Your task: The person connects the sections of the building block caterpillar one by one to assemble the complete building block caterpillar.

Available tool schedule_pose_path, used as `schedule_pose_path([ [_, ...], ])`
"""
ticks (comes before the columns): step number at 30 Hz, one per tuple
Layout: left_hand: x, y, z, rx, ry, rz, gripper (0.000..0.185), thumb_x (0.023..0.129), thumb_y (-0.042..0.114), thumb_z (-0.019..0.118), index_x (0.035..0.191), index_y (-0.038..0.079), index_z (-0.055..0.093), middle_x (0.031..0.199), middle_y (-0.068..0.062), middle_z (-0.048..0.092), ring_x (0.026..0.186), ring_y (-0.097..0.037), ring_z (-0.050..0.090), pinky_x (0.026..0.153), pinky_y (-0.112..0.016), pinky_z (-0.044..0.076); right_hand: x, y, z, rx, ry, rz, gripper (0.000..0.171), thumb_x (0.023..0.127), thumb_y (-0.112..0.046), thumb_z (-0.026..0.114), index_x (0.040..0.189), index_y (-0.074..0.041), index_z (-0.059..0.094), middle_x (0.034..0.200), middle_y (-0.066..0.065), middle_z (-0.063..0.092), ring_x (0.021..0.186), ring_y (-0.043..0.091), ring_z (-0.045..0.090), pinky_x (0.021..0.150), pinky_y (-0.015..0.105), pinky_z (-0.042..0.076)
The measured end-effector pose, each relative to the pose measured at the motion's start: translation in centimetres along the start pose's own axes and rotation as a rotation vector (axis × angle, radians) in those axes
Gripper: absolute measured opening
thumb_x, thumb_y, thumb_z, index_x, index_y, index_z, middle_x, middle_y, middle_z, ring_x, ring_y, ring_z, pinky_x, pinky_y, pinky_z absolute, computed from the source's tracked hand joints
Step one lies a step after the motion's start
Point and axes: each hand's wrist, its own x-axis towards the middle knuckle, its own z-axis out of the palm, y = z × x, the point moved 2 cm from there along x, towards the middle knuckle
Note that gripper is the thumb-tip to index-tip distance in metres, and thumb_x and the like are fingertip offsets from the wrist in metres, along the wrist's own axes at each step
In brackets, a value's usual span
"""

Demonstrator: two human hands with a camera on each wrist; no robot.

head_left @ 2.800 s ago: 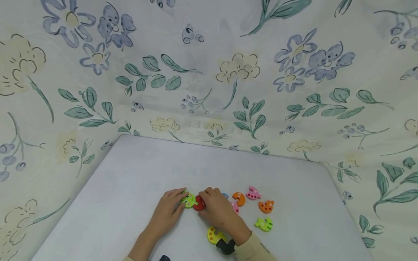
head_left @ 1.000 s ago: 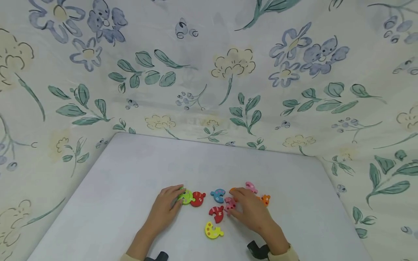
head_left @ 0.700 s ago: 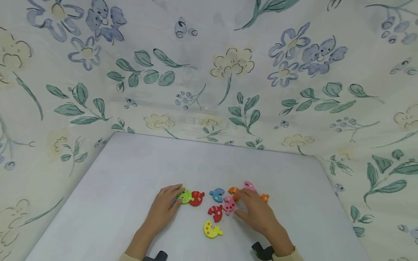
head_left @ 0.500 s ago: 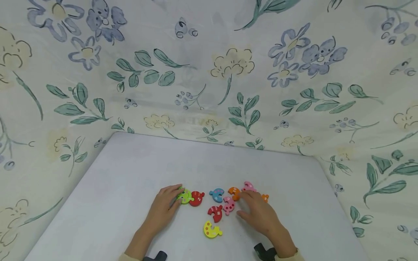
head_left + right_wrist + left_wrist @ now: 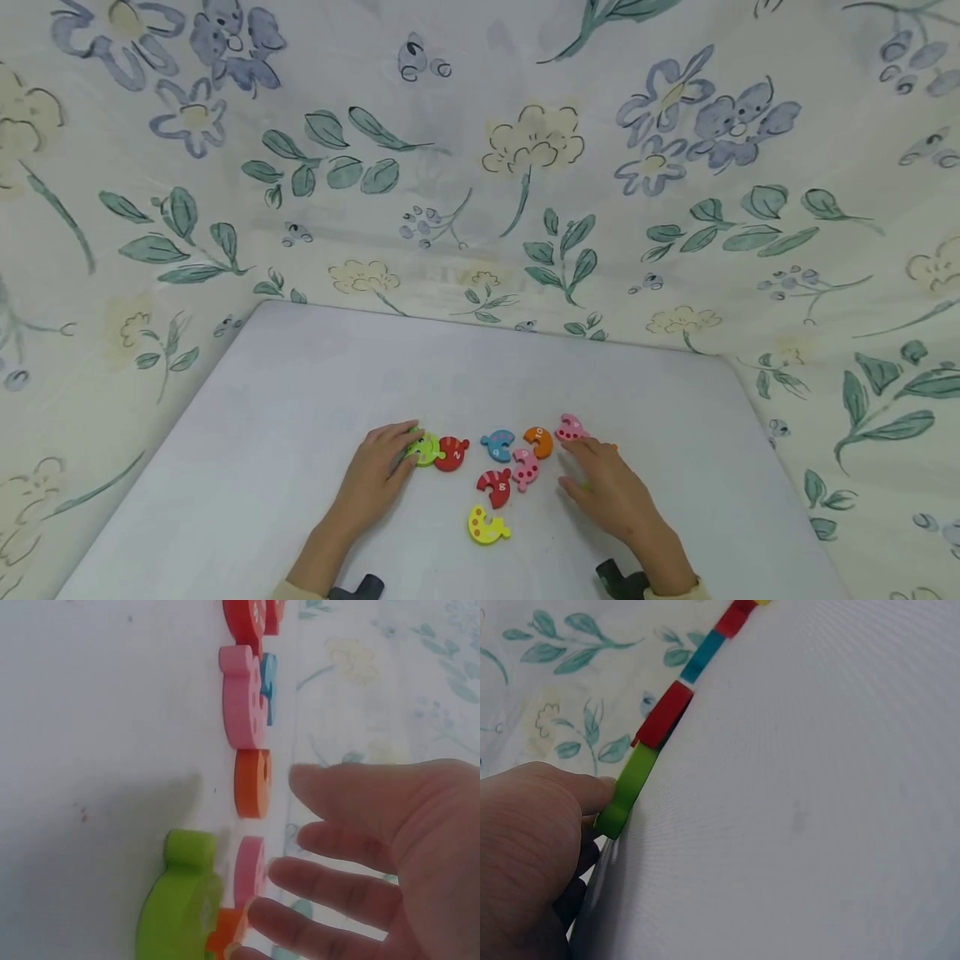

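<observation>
With thumb and fingers, my left hand holds a green smiling-face puzzle piece flat on the table; the left wrist view shows the thumb on its edge. Joined to its right side is a red piece marked 2. My right hand hovers, fingers spread and holding nothing, near a pink piece and above a green piece that it mostly hides in the head view. An orange piece lies beyond its thumb in the right wrist view.
Between the hands lie a blue piece, a pink spotted piece, a red striped piece and a yellow piece. The white table ends at a flower-patterned cloth.
The right hand has left the red piece marked 2, which now sits joined to the green face, and moved right over the loose pieces. The left hand stays at the green face.
</observation>
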Motion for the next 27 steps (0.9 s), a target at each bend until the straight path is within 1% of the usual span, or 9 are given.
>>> schedule_pose_path([
  [4,0.0,-0.1,0.0,0.004,0.004,0.001,0.040,0.101,0.018,0.071,0.141,0.016,0.065,0.152,-0.001,0.056,0.143,-0.028,0.045,0.117,-0.056,0.039,-0.4,0.6,0.0,0.026,0.036,-0.051,0.041,0.096,-0.015,0.076,0.135,-0.006,0.067,0.136,0.011,0.066,0.130,0.033,0.059,0.109,0.054,0.048],
  [6,-0.1,-0.1,0.0,0.004,0.004,0.003,0.040,0.101,0.018,0.071,0.141,0.016,0.065,0.152,-0.001,0.056,0.143,-0.028,0.045,0.117,-0.056,0.039,-0.5,0.9,-0.1,0.034,0.049,-0.047,0.037,0.097,-0.010,0.074,0.134,-0.006,0.068,0.135,0.011,0.067,0.129,0.032,0.060,0.109,0.053,0.049],
  [8,-0.1,-0.1,0.0,0.000,0.003,0.006,0.040,0.102,0.018,0.070,0.141,0.015,0.065,0.152,-0.002,0.056,0.143,-0.028,0.045,0.117,-0.056,0.039,-0.5,1.2,-0.2,0.036,0.054,-0.025,0.037,0.098,-0.009,0.073,0.134,-0.006,0.068,0.134,0.011,0.067,0.126,0.031,0.061,0.108,0.052,0.050],
  [12,-0.1,-0.1,0.0,-0.003,0.001,0.009,0.040,0.102,0.018,0.070,0.141,0.015,0.065,0.152,-0.002,0.056,0.143,-0.029,0.045,0.117,-0.056,0.038,-0.4,1.6,-0.5,0.035,0.038,0.036,0.043,0.096,-0.016,0.077,0.138,-0.009,0.066,0.133,0.011,0.066,0.121,0.030,0.062,0.103,0.051,0.054],
  [16,-0.2,-0.1,-0.1,0.005,0.002,0.002,0.040,0.102,0.019,0.070,0.141,0.015,0.065,0.152,-0.002,0.056,0.143,-0.029,0.045,0.117,-0.056,0.038,-0.5,2.0,-0.9,0.044,0.022,0.067,0.052,0.093,-0.022,0.082,0.139,-0.009,0.065,0.135,0.011,0.064,0.120,0.030,0.061,0.100,0.051,0.055],
  [21,-0.2,-0.2,-0.1,0.007,0.004,0.000,0.041,0.102,0.019,0.071,0.142,0.015,0.065,0.153,-0.002,0.056,0.143,-0.029,0.045,0.117,-0.057,0.038,-0.4,2.8,-1.2,0.032,0.039,0.099,0.058,0.088,-0.024,0.086,0.139,-0.007,0.064,0.138,0.015,0.062,0.118,0.033,0.061,0.096,0.052,0.058],
  [27,-0.1,-0.1,0.0,-0.010,0.001,0.002,0.040,0.102,0.019,0.070,0.142,0.014,0.065,0.153,-0.002,0.056,0.143,-0.029,0.045,0.117,-0.057,0.037,0.2,3.8,-1.0,-0.007,0.024,0.180,0.062,0.087,-0.028,0.087,0.137,0.000,0.064,0.134,0.021,0.063,0.118,0.039,0.061,0.095,0.056,0.057],
])
